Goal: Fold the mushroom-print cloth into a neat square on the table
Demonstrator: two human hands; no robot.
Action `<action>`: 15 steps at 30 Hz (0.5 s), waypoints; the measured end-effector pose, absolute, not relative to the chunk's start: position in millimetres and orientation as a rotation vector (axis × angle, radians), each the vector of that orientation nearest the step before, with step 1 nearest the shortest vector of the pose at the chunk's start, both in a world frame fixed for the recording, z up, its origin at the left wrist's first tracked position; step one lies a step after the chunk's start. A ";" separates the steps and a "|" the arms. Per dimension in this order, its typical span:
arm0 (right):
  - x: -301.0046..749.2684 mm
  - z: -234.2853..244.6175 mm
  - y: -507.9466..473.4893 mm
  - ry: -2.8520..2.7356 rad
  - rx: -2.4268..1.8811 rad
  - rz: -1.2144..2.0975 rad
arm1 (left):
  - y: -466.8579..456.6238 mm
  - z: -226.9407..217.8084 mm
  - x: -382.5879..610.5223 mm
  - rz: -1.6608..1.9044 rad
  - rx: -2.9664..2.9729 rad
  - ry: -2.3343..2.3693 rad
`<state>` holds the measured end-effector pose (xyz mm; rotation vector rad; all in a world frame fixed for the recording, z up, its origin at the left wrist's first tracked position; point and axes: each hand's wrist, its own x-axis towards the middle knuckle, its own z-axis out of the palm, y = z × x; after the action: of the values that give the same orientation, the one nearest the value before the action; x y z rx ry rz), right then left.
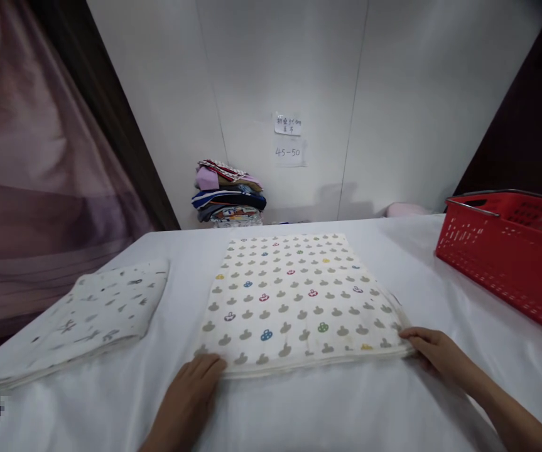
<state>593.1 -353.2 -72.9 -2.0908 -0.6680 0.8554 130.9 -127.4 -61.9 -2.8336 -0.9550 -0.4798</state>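
A white cloth [294, 295] printed with grey and coloured mushrooms lies spread flat in front of me, its near edge showing layers. At its near left corner my left hand [190, 389] is closed, fingers over the edge. My right hand [433, 355] pinches the near right corner between thumb and fingers. The thumb of my left hand is mostly hidden.
Another folded white cloth [105, 307] with small dark prints lies to the left on the white-covered table [318, 408]. On the right stands a red plastic basket [510, 257]. A stack of folded fabrics [228, 194] sits beyond the far edge, before a wall with paper signs [289, 141].
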 end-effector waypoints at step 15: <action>599.0 -78.3 -375.5 -2.010 -2.212 -0.568 | -101.0 -74.2 95.3 -0.582 -2.748 -0.866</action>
<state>599.0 -375.5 -78.3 -2.2120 -2.0097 -0.5678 95.3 -101.0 -74.2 -2.7477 -0.8658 -0.5817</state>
